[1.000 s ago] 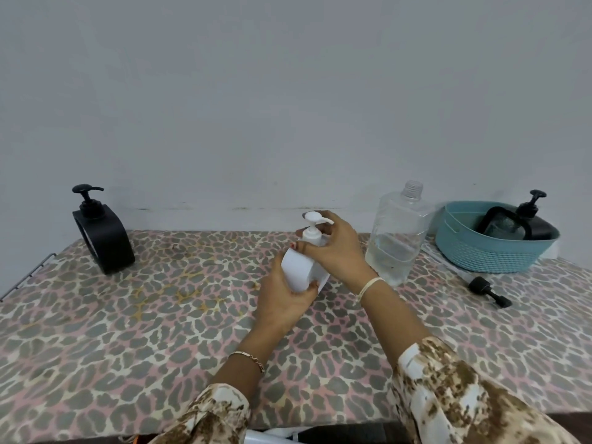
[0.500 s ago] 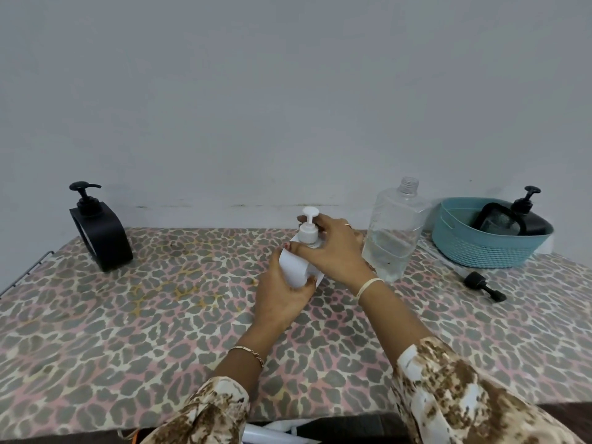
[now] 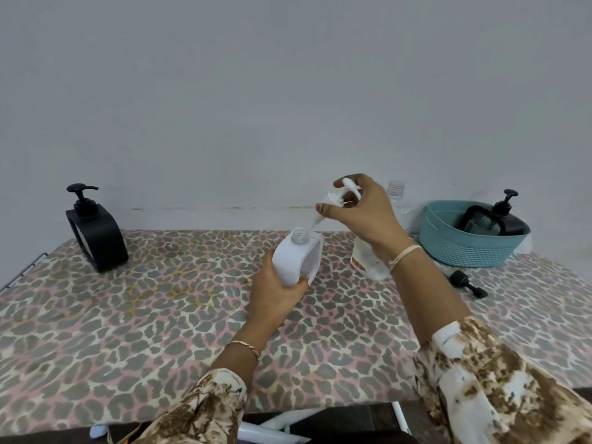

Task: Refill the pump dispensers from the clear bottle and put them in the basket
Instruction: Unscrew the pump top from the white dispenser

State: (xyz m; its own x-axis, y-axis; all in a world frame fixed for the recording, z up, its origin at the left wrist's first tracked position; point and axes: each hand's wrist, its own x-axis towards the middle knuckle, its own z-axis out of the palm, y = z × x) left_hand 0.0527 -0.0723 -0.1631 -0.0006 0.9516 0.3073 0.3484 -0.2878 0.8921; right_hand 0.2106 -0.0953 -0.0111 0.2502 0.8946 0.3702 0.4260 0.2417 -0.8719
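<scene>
My left hand [image 3: 275,296] grips the white dispenser body [image 3: 296,259] near the table's middle, tilted, its neck open. Above it, my right hand [image 3: 362,209] pinches the white pump head [image 3: 339,195]; its tube still dips into the neck. The clear bottle [image 3: 368,261] stands uncapped behind my right wrist, mostly hidden. A black dispenser [image 3: 506,219] lies in the teal basket [image 3: 464,248] at the right. Another black dispenser [image 3: 94,233] stands at the far left.
A loose black pump cap [image 3: 466,283] lies on the leopard-print tablecloth [image 3: 160,299] in front of the basket. A grey wall runs right behind the table. White objects show below the table's front edge.
My right hand has unscrewed the white pump head and lifted it up out of the dispenser, drawing the tube out. My left hand keeps hold of the body.
</scene>
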